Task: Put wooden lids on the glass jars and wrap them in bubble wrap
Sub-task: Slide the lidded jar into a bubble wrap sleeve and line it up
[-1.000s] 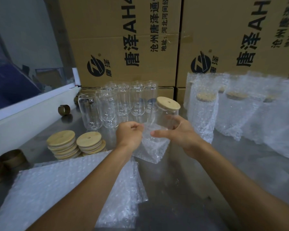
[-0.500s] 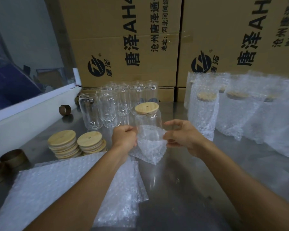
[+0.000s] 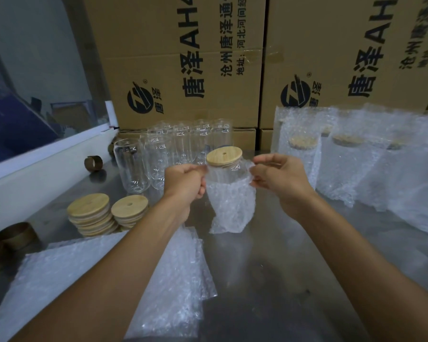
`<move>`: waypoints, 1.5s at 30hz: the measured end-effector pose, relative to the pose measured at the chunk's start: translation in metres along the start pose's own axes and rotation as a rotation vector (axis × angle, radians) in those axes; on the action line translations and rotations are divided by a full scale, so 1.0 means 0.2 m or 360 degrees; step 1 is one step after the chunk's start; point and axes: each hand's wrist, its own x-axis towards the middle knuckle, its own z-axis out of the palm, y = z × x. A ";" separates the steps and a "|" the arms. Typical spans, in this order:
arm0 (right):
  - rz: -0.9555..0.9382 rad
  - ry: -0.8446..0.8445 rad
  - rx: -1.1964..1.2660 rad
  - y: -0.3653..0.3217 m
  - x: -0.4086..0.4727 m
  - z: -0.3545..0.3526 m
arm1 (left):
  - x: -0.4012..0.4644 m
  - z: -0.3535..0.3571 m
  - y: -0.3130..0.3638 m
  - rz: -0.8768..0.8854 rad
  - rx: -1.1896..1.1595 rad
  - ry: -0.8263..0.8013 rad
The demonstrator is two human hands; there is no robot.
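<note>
— Since a moment ago, what's moved?
— Both hands have lifted the bubble-wrap sleeve [image 3: 232,206] higher up the clear glass jar [image 3: 226,174]; its round wooden lid [image 3: 224,156] now sits between them.
— Nearest thing?
— A flat stack of bubble-wrap sheets [image 3: 89,280] on the grey metal table [image 3: 269,267].
— And the grips?
— Left hand [image 3: 185,181] and right hand [image 3: 279,178] each pinch the sleeve's top edge.
— Beyond?
— Two stacks of wooden lids [image 3: 106,213], bare glass jars [image 3: 173,149], wrapped jars [image 3: 344,156], cardboard boxes [image 3: 183,58].
</note>
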 end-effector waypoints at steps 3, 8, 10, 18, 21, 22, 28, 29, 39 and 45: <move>-0.0005 -0.0046 0.0148 -0.07 -0.02 -0.01 | 0.00 0.00 0.07 0.0050 -0.0079 0.0005; -0.0021 -0.0116 0.0245 -0.18 -0.05 -0.05 | -0.01 -0.01 0.18 0.0186 -0.0101 -0.0006; -0.0014 -0.0159 0.0196 -0.20 -0.07 -0.06 | -0.01 -0.01 0.21 0.0238 -0.0088 -0.0012; -0.0193 -0.0143 -0.0562 -0.22 -0.08 -0.09 | -0.06 0.03 0.18 0.0312 0.0133 -0.0125; -0.0256 -0.0080 -0.0738 -0.21 -0.06 -0.11 | -0.10 0.02 0.18 0.0598 0.0242 -0.0309; -0.0274 -0.0057 -0.0767 -0.20 -0.06 -0.11 | -0.11 0.01 0.18 0.0740 0.0363 -0.0403; -0.0307 0.0057 -0.0909 -0.20 -0.03 -0.16 | -0.12 -0.03 0.20 0.0946 0.0829 -0.0742; -0.0279 0.0055 -0.0888 -0.21 -0.02 -0.18 | -0.11 -0.03 0.19 0.0951 0.0853 -0.0717; -0.0204 -0.0733 -0.0697 -0.15 0.00 -0.28 | -0.07 -0.02 0.11 0.0709 0.0318 -0.0424; -0.0100 -0.1230 -0.0880 0.08 0.05 -0.25 | -0.06 -0.03 0.05 0.0368 0.0082 -0.0657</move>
